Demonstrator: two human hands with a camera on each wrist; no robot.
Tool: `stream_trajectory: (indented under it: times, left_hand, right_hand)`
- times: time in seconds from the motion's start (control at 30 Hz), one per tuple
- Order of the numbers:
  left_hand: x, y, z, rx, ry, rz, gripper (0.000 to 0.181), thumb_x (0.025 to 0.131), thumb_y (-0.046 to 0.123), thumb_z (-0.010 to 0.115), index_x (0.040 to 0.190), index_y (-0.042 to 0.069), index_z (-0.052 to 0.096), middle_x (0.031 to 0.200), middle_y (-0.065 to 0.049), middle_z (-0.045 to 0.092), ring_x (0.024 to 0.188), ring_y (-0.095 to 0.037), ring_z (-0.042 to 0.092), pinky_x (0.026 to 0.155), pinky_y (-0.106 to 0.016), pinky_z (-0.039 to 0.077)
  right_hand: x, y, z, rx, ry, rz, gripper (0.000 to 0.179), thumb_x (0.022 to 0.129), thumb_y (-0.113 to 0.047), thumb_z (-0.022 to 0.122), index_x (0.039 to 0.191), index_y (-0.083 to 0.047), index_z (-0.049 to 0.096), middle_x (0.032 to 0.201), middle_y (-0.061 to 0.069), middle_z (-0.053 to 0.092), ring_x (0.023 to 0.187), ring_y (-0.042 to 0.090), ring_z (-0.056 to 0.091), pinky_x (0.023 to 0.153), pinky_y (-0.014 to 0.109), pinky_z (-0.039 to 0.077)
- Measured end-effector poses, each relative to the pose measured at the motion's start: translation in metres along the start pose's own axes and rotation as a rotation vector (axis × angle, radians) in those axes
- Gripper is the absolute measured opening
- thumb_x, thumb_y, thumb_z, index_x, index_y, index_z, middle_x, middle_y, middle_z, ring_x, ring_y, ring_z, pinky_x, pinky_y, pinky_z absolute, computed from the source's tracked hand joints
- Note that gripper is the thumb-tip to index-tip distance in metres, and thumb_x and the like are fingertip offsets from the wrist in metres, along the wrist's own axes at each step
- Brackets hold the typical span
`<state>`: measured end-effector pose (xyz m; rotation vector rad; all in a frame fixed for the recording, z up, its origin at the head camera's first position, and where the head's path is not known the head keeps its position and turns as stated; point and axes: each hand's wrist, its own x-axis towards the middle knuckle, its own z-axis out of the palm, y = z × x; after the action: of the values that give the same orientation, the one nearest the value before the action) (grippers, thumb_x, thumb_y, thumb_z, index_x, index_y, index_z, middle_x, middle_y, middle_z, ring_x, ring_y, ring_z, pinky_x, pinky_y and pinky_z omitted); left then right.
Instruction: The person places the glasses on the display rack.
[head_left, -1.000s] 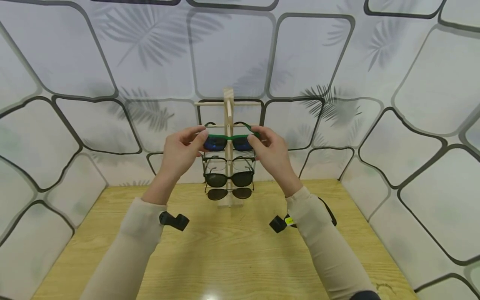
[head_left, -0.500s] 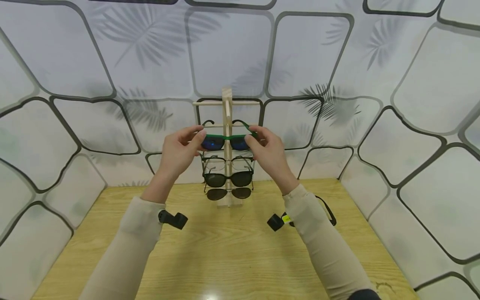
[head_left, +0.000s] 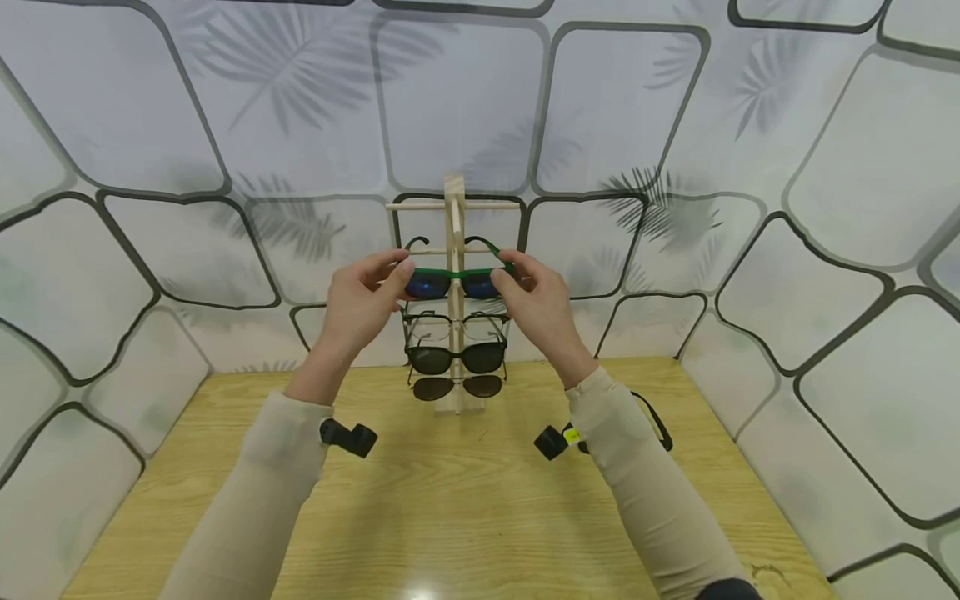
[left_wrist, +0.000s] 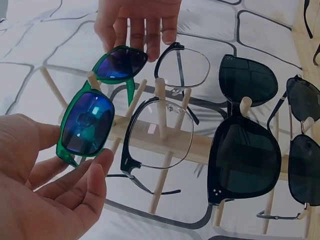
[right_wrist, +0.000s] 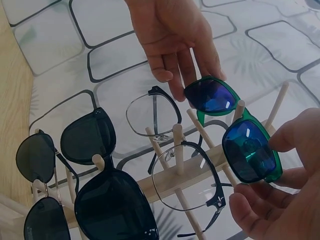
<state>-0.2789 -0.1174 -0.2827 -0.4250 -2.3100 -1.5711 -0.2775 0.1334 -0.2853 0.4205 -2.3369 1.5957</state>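
Green-framed sunglasses (head_left: 429, 284) with blue mirrored lenses sit at a peg of a wooden eyewear rack (head_left: 454, 190). My left hand (head_left: 362, 302) pinches their left end between thumb and fingers. At the other end, my right hand (head_left: 546, 310) pinches the frame the same way. The bridge meets the peg tip in both wrist views, and the temples reach back toward the rack. Just below hang clear half-rim glasses (left_wrist: 126, 147). Black sunglasses (left_wrist: 245, 157) come under those, and thin-framed dark sunglasses (right_wrist: 46, 217) are lowest.
Above the green sunglasses, a bare crossbar (head_left: 416, 206) crosses the rack's top. The rack stands on a wood-grain table (head_left: 450, 492) against a patterned wall (head_left: 465, 108). Small black wrist cameras (head_left: 363, 440) hang near both sleeves.
The head view shifts very slightly. Both hands keep their hold on the green sunglasses, which stay at the same height on the rack.
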Motion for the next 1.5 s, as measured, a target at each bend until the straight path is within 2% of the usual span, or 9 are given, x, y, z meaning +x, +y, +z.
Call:
stream_trajectory:
  times: [0.1,0.6,0.7,0.83,0.93,1.03,1.1,1.3,1.5]
  left_hand:
    - [0.0,0.001,0.0,0.002,0.003,0.008,0.045,0.109,0.03,0.061,0.146,0.005,0.062,0.127,-0.024,0.073,0.072,0.011,0.066,0.07,-0.016,0.055]
    - [0.001,-0.002,0.0,-0.006,0.004,0.017,0.044,0.109,0.029,0.062,0.144,0.004,0.064,0.117,-0.027,0.076,0.072,0.01,0.067,0.068,-0.018,0.056]
    - [0.001,-0.002,0.0,0.001,0.004,0.017,0.044,0.109,0.029,0.062,0.144,0.004,0.064,0.117,-0.028,0.076,0.072,0.01,0.066,0.068,-0.017,0.056]
    - [-0.001,-0.002,-0.001,0.038,0.006,0.004,0.047,0.109,0.034,0.06,0.15,0.01,0.06,0.119,-0.024,0.076,0.075,0.007,0.067,0.071,-0.018,0.056]
    - [-0.004,-0.001,-0.002,0.076,0.009,-0.008,0.052,0.109,0.039,0.058,0.155,0.015,0.055,0.124,-0.021,0.076,0.089,-0.012,0.075,0.081,-0.028,0.059]
    - [-0.009,0.001,-0.003,0.108,0.021,-0.005,0.055,0.11,0.039,0.057,0.159,0.017,0.049,0.131,-0.021,0.073,0.111,-0.033,0.074,0.097,-0.047,0.058]
    - [-0.014,0.002,-0.003,0.118,0.04,0.001,0.055,0.11,0.037,0.058,0.16,0.016,0.048,0.134,-0.022,0.071,0.12,-0.039,0.069,0.104,-0.055,0.054]
    - [-0.039,0.002,-0.003,0.128,0.111,0.0,0.053,0.108,0.028,0.061,0.158,0.014,0.05,0.144,-0.022,0.064,0.128,-0.036,0.065,0.104,-0.051,0.054]
    - [-0.071,-0.007,0.006,0.147,0.11,-0.002,0.049,0.107,0.023,0.064,0.154,0.013,0.055,0.144,-0.021,0.065,0.127,-0.035,0.066,0.101,-0.052,0.056]
  right_hand:
    - [0.001,0.0,0.0,-0.014,0.008,-0.005,0.045,0.107,-0.032,0.06,0.149,-0.015,0.061,0.116,0.012,0.068,0.08,0.036,0.065,0.065,0.032,0.051]
    - [0.001,0.004,0.002,0.014,0.014,-0.012,0.044,0.108,-0.03,0.06,0.149,-0.014,0.061,0.11,0.011,0.067,0.083,0.049,0.063,0.062,0.03,0.047]
    - [0.001,0.004,0.002,0.015,0.008,-0.012,0.045,0.107,-0.03,0.061,0.149,-0.014,0.06,0.11,0.011,0.067,0.083,0.046,0.064,0.064,0.03,0.048]
    - [0.001,0.003,0.001,0.017,-0.017,0.003,0.048,0.106,-0.03,0.063,0.152,-0.015,0.056,0.116,0.012,0.067,0.086,0.029,0.066,0.07,0.032,0.053]
    - [-0.002,0.002,-0.003,0.009,-0.03,0.017,0.052,0.106,-0.031,0.064,0.155,-0.018,0.053,0.125,0.013,0.066,0.096,0.023,0.067,0.077,0.037,0.054]
    - [-0.006,0.001,-0.008,-0.008,-0.029,0.027,0.054,0.106,-0.034,0.064,0.157,-0.022,0.05,0.134,0.014,0.064,0.11,0.028,0.066,0.085,0.043,0.053]
    - [-0.01,0.002,-0.012,-0.019,-0.022,0.023,0.054,0.106,-0.035,0.064,0.157,-0.022,0.051,0.135,0.014,0.064,0.115,0.032,0.065,0.088,0.046,0.052]
    - [-0.024,0.016,-0.024,-0.054,0.004,0.011,0.048,0.107,-0.032,0.064,0.152,-0.017,0.056,0.13,0.015,0.066,0.113,0.032,0.065,0.09,0.046,0.053]
    - [-0.042,0.035,-0.036,-0.096,0.033,0.032,0.043,0.107,-0.029,0.063,0.147,-0.014,0.061,0.128,0.017,0.066,0.114,0.033,0.066,0.097,0.046,0.052]
